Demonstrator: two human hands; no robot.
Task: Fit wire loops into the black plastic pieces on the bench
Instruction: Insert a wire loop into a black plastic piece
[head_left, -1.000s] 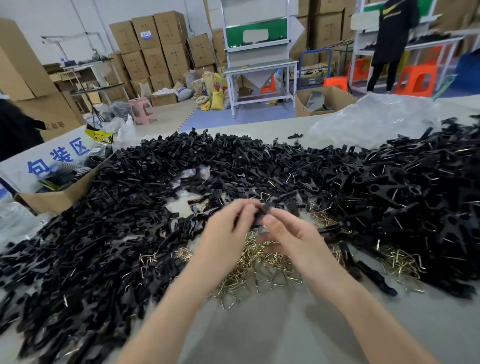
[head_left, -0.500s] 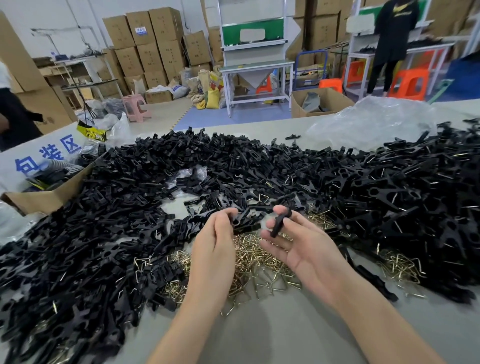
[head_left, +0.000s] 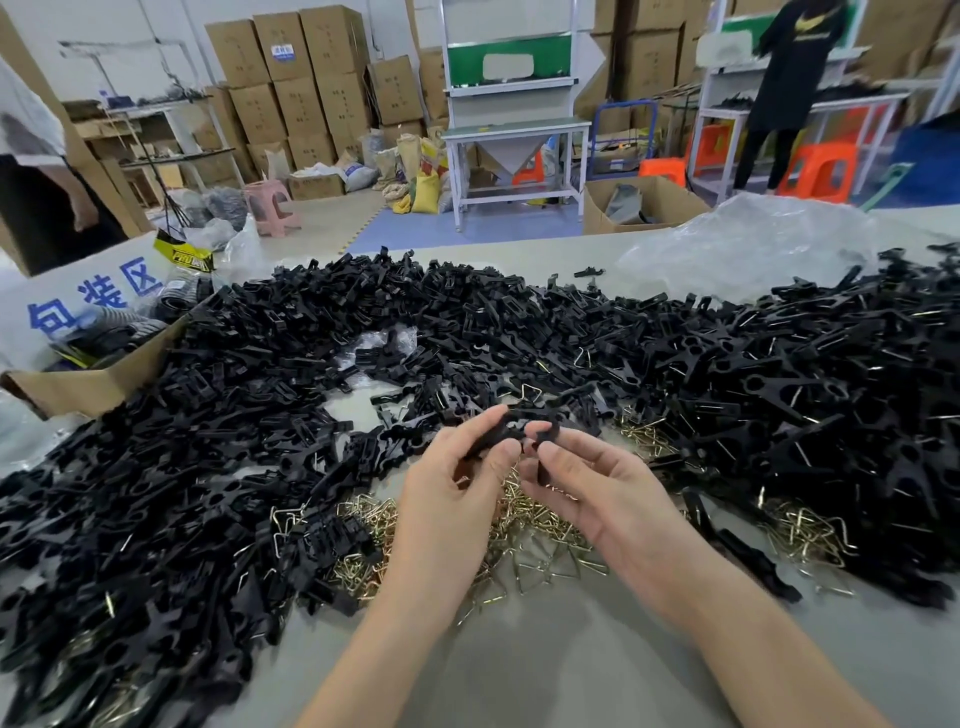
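A wide heap of black plastic pieces (head_left: 701, 374) covers the grey bench (head_left: 545, 670) from left to right. Brass-coloured wire loops (head_left: 535, 540) lie in a pile under my hands, and another wire-loop pile (head_left: 800, 530) sits to the right. My left hand (head_left: 452, 499) pinches a black plastic piece (head_left: 501, 428) between thumb and fingers. My right hand (head_left: 597, 488) pinches a second black piece (head_left: 543, 441) beside it. The two pieces meet between my fingertips, above the loops. Whether either piece carries a wire loop is hidden by my fingers.
A cardboard box (head_left: 88, 384) with dark parts stands at the bench's left edge. A crumpled clear plastic bag (head_left: 748, 249) lies at the far right. Beyond the bench are stacked cartons (head_left: 296, 78), a work table (head_left: 514, 135) and a standing person (head_left: 789, 88).
My hands, apart half a second ago with one piece each, have come together again. The two black pieces now touch between my fingertips.
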